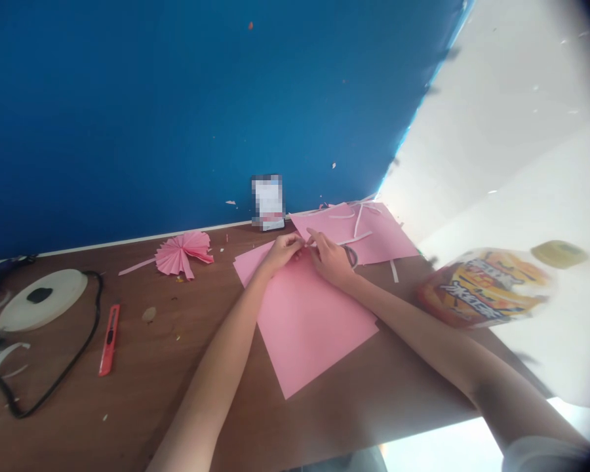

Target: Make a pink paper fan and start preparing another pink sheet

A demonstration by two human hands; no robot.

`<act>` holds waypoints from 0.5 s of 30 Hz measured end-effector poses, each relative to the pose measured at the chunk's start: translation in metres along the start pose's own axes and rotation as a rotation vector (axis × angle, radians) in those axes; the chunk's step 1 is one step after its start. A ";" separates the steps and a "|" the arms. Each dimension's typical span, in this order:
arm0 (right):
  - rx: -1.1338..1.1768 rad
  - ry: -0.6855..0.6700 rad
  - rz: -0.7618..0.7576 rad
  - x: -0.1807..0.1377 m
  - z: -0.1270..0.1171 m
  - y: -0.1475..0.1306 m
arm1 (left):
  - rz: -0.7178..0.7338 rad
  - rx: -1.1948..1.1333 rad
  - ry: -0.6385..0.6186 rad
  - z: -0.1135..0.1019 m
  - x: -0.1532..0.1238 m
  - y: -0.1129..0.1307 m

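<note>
My left hand [284, 254] is pinched closed over the far part of a pink paper sheet [309, 321]. Right beside it, my right hand [328, 255] has its thumb and fingers drawn together, fingertips almost meeting those of the left. Something small and pale sits between the two sets of fingertips, too small to name. From behind my right hand shows a dark loop, like a scissors handle [351, 255]. A second pink sheet [383, 239] lies farther back, with thin white strips [358, 221] on it.
Leftward on the brown table [152, 367] lie a pleated pink paper fan [183, 254], a red box cutter [109, 341], a white disc [44, 301] and a black cable [96, 314]. A phone [268, 202] leans on the blue wall. At right is a bottle [486, 286] with a yellow cap.
</note>
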State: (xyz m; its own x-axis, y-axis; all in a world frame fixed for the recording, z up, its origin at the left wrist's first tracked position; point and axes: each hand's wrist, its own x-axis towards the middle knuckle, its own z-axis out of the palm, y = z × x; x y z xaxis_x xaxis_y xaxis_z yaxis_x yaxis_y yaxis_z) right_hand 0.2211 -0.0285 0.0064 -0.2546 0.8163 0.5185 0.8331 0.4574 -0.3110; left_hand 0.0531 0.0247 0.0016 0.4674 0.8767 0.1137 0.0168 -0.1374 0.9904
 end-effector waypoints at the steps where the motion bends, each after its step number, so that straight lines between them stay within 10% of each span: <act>1: -0.002 -0.003 0.002 0.000 0.000 0.000 | -0.003 -0.004 0.003 0.000 0.000 0.000; 15: -0.012 -0.087 0.024 0.000 -0.003 -0.003 | -0.032 0.008 -0.005 0.001 -0.001 0.003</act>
State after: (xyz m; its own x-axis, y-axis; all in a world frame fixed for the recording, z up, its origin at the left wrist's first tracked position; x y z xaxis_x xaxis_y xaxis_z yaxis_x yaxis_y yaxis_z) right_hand 0.2196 -0.0312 0.0093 -0.2761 0.8547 0.4397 0.8449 0.4339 -0.3129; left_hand 0.0535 0.0230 0.0041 0.4712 0.8783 0.0815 0.0391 -0.1131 0.9928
